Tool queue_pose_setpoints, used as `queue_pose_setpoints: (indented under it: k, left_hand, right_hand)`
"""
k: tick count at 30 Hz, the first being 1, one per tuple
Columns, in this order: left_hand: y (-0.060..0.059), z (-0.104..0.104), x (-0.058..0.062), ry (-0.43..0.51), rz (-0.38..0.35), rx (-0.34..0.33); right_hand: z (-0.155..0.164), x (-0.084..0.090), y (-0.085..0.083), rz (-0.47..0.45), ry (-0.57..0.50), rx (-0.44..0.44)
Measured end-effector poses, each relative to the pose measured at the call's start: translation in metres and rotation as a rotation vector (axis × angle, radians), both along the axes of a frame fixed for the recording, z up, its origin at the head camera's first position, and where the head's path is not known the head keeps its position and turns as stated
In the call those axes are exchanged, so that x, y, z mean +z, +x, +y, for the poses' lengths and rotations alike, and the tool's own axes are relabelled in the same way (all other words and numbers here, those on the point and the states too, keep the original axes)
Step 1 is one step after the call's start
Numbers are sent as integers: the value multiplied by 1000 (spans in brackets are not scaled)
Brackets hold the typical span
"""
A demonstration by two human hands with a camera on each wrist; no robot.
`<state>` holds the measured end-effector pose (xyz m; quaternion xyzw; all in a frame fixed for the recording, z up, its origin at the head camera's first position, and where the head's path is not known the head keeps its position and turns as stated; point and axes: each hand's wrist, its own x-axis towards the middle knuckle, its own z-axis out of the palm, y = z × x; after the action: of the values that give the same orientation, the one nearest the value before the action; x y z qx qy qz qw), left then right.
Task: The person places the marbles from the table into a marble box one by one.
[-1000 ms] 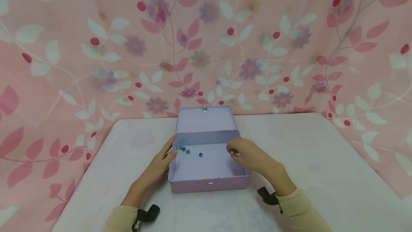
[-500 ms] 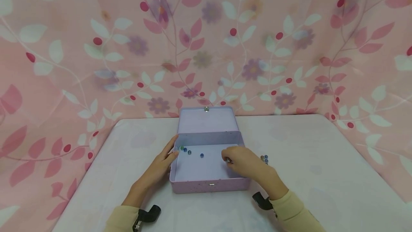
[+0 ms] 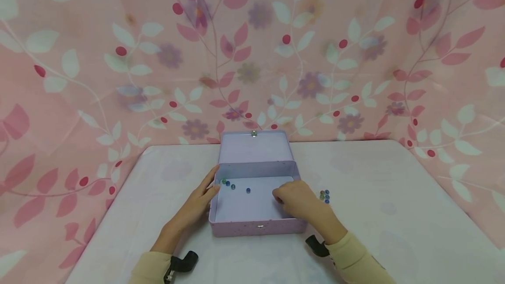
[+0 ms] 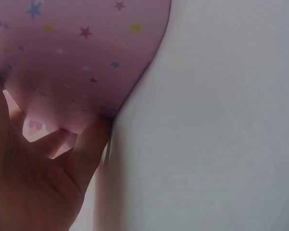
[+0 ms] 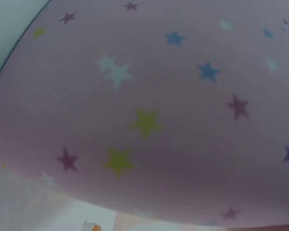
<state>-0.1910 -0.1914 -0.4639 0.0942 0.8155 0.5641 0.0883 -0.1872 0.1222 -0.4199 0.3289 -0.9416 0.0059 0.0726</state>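
Observation:
A lilac tin box [image 3: 236, 228] printed with small stars stands with its lid [image 3: 254, 148] tipped back. My left hand [image 3: 197, 203] holds its left side, thumb at the rim and fingers along the outer wall. Inside lie a green marble [image 3: 224, 181] and several blue ones, with a blue marble [image 3: 248, 190] nearer the middle. Over the box's right half my right hand [image 3: 297, 198] reaches in, fingers curled down. Its fingertips are hidden now; a small shiny marble showed between them half a second ago. The right wrist view shows the box's starry wall [image 5: 183, 120], not the fingers.
Several loose marbles [image 3: 325, 196] lie on the white tablecloth [image 3: 375, 214] just right of the box, beside my right wrist. A pink flowered curtain [image 3: 252, 56] hangs behind the table's back edge.
My right hand has moved left and down inside the box, and the marbles right of the box have come into sight. The left hand keeps its hold.

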Motion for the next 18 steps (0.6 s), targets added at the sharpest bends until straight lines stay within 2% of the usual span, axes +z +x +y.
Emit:
queue_pose_setpoints:
  k: [6,13,18]
  left_hand:
    - [1,0,0,-14,16,5]
    - [1,0,0,-47,26,14]
    - [0,1,0,-28,16,9]
  right_hand:
    - [0,0,1,43,4,13]
    - [-1,2,1,19,8,-1]
    - [1,1,1,9,-4,-12]
